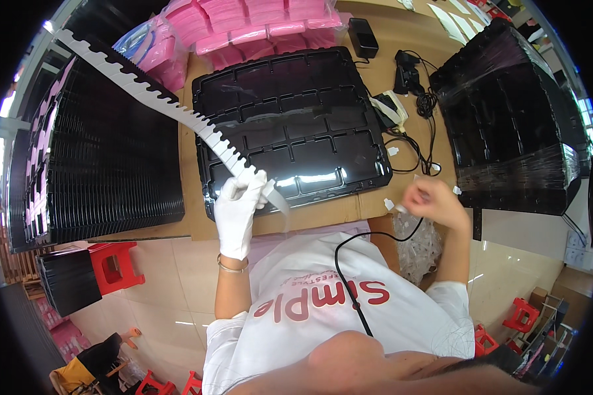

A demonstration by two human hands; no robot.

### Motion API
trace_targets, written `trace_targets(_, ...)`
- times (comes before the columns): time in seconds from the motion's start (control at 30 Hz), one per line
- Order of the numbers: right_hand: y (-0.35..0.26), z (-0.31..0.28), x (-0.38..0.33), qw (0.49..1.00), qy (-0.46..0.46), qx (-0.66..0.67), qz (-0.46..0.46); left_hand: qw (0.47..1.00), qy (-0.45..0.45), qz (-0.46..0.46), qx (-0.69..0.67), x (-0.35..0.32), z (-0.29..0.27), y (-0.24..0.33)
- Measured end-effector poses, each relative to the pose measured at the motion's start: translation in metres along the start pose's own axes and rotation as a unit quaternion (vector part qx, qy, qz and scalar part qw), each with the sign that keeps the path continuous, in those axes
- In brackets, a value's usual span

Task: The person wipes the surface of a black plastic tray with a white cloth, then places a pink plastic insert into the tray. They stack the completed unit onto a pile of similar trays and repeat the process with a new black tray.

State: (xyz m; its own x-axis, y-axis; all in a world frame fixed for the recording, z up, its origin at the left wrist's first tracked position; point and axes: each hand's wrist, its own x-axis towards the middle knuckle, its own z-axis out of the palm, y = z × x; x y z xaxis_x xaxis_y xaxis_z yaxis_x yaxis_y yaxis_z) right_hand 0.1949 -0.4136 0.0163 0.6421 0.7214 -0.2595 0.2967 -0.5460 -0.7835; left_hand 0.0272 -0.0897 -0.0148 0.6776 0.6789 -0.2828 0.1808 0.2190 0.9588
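My left hand [238, 205], in a white glove, grips a long white notched strip [153, 97] that runs up and left across the table. My right hand [435, 201], bare and blurred, hovers over the table's near right edge with its fingers curled; small white plastic pieces [390, 205] lie just left of it, and whether it holds one I cannot tell. A black compartmented tray [290, 125] lies flat in front of me, between both hands, its cells looking bare.
A tall stack of black trays [105, 158] stands at the left, a film-wrapped stack [514, 125] at the right. Pink packets [244, 26] sit behind the tray. Black cables and adapters [412, 82] lie at right. A clear bag of small parts [418, 247] hangs below the edge. Red stools [115, 263] stand on the floor.
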Motion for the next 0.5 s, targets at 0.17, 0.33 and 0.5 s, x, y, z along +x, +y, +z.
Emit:
trace_targets(0.17,0.02,-0.021,-0.088,0.991,-0.068,-0.109,0.024,0.989,-0.125,-0.066,0.044,-0.017,-0.044,0.007)
trace_targets(0.33,-0.03,-0.036,-0.052,0.991,-0.071,-0.113,-0.008,0.87,-0.407,-0.067,0.271,-0.03,-0.099,0.011)
trace_targets(0.5,-0.117,-0.032,0.106,0.961,0.129,-0.153,-0.19,0.897,-0.276,-0.063,0.339,-0.031,-0.134,0.009)
